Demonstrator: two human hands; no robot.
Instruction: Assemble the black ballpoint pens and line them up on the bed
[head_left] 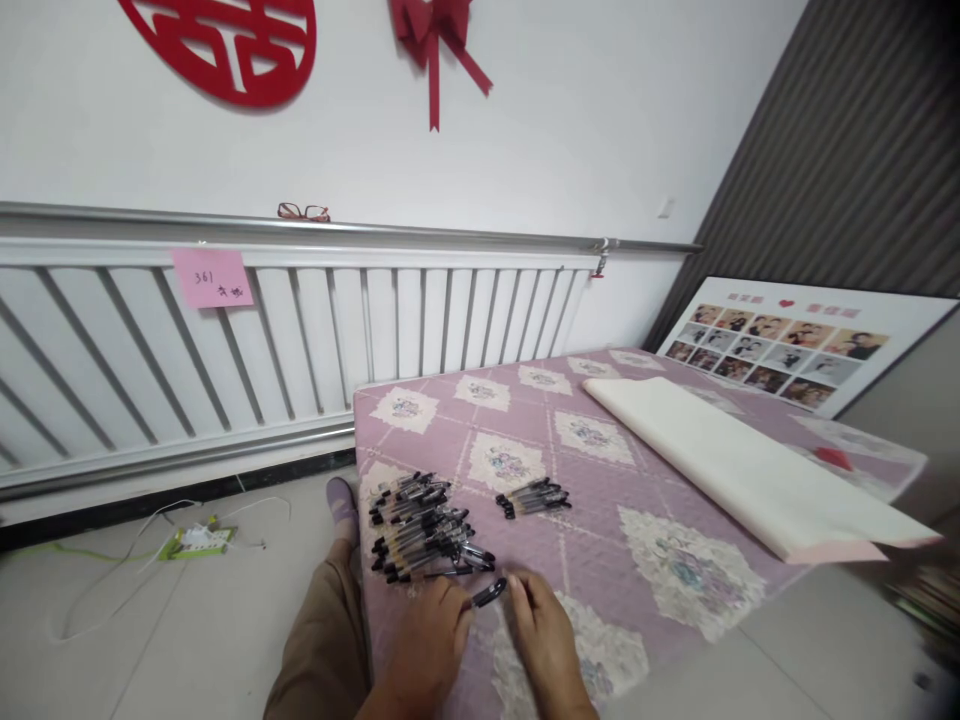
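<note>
Over the near edge of the covered table, a dark pen (490, 593) spans the gap between my two hands. My left hand (429, 635) is closed around one end of it, and that end is hidden by the fingers. Thumb and fingertips of my right hand (544, 630) pinch at the other end. Just beyond my left hand lies a large loose pile of pens (420, 530) with clear barrels and black caps. A smaller bundle of pens (534, 497) rests farther right, lying roughly side by side.
A purple floral tablecloth (525, 410) covers the table. A large cream sheet (720, 450) lies folded on the right, before a photo board (795, 345). A radiator (420, 320) lines the wall, with glasses (304, 212) on its pipe. A power strip (199, 540) and cables lie on the floor.
</note>
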